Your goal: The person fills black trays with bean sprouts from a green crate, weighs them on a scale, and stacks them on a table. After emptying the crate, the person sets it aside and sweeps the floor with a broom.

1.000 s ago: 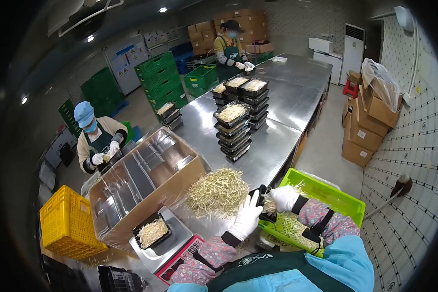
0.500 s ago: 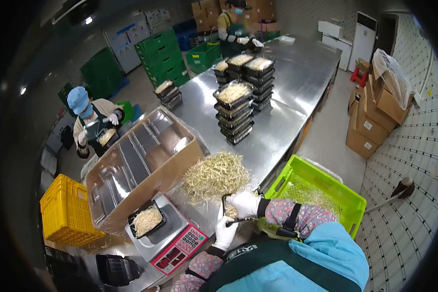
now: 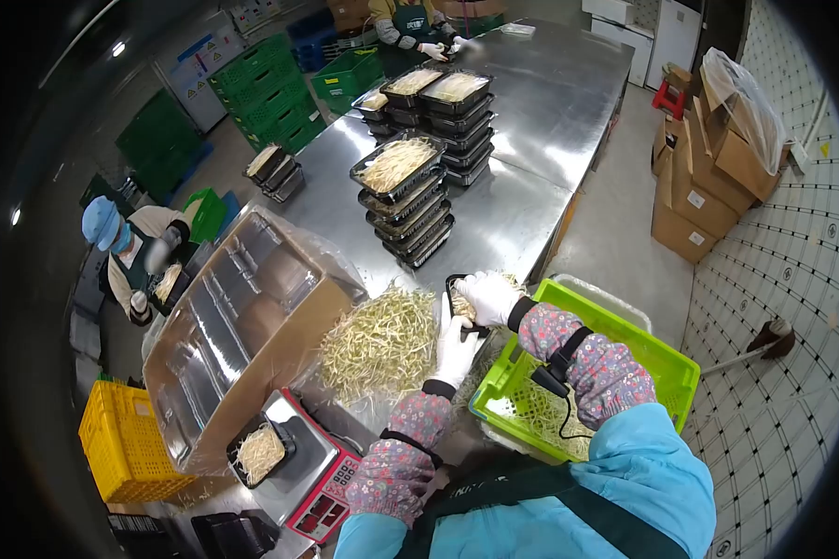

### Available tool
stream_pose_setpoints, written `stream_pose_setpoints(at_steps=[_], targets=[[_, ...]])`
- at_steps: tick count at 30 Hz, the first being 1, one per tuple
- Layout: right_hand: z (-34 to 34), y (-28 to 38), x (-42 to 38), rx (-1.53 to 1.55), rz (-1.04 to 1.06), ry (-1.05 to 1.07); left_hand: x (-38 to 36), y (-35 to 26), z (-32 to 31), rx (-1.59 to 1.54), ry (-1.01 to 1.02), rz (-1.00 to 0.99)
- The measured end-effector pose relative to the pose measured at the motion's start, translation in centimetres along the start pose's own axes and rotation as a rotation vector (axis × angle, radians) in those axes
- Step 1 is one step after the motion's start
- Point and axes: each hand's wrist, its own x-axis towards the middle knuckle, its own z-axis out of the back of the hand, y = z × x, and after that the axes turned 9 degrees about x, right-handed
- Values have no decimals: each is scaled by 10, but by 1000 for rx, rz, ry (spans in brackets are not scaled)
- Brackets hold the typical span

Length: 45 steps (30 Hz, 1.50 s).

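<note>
Both my hands wear white gloves and meet at a small black tray (image 3: 459,306) of bean sprouts, beside the table edge. My left hand (image 3: 454,354) grips the tray's near side, thumb along the rim. Curled over the sprouts in the tray is my right hand (image 3: 491,298); its fingertips are partly hidden. Left of the tray lies a loose heap of bean sprouts (image 3: 379,343) on clear plastic. A red and silver scale (image 3: 322,503) carries another filled black tray (image 3: 259,454). The lime-green crate (image 3: 676,377), with sprouts inside, sits under my right forearm.
A cardboard box (image 3: 280,373) of clear plastic lids stands on the left. Stacked filled trays (image 3: 408,210) rise from the steel table (image 3: 541,140). A yellow crate (image 3: 126,447) is at lower left. Two co-workers are at the left (image 3: 144,247) and far end (image 3: 410,23).
My hands and the black tray have moved forward and to the right, from near my body toward the table edge by the green crate. The camera view has shifted too.
</note>
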Motion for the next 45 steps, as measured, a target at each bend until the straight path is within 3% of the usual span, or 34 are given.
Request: stream_pose_setpoints(at_steps=[1, 2, 5, 6, 7, 9, 10, 11, 13, 17, 18, 21, 22, 26, 29, 34, 40, 45], targets=[[-4, -16, 5, -2, -23, 20, 14, 6, -13, 22, -44, -83], [-8, -27, 9, -8, -23, 20, 22, 7, -15, 74, 101, 2], [-53, -58, 22, -65, 8, 46, 31, 37, -31, 466, -44, -107], [-56, -54, 24, -41, -21, 45, 38, 17, -17, 80, 118, 190], [-57, -51, 24, -41, 1, 36, 44, 15, -12, 37, 117, 202], [-78, -50, 23, 29, -19, -10, 61, 16, -12, 136, -16, -142], [-90, -53, 24, 5, -17, -44, 71, 12, -14, 199, -4, -213], [-86, -51, 29, -11, -95, 106, 77, 19, -20, 215, 83, -175], [-104, -64, 25, 110, -66, -69, 82, 50, -37, 571, 212, -207], [-53, -72, 41, 396, -160, 454, 83, 43, -36, 513, 228, -92], [-58, -82, 31, 521, -27, 247, 84, 45, -35, 544, 236, -111], [-15, -88, 10, 432, -34, 231, 82, 33, -32, 662, 243, -142], [6, -85, 6, 371, -82, 336, 83, 32, -33, 723, 246, -164], [6, -98, -17, 67, -3, 130, 84, 28, -36, 802, 167, -240], [6, -123, -15, 140, -196, 343, 81, 29, -38, 770, 123, -262], [-30, -99, -18, -171, -132, 52, 91, 33, -45, 766, 120, -218], [-33, -101, -24, 71, -243, 10, 95, 33, -46, 778, 195, -135], [-2, -94, -52, 251, -306, -99, 91, 53, -46, 733, 169, -252]])
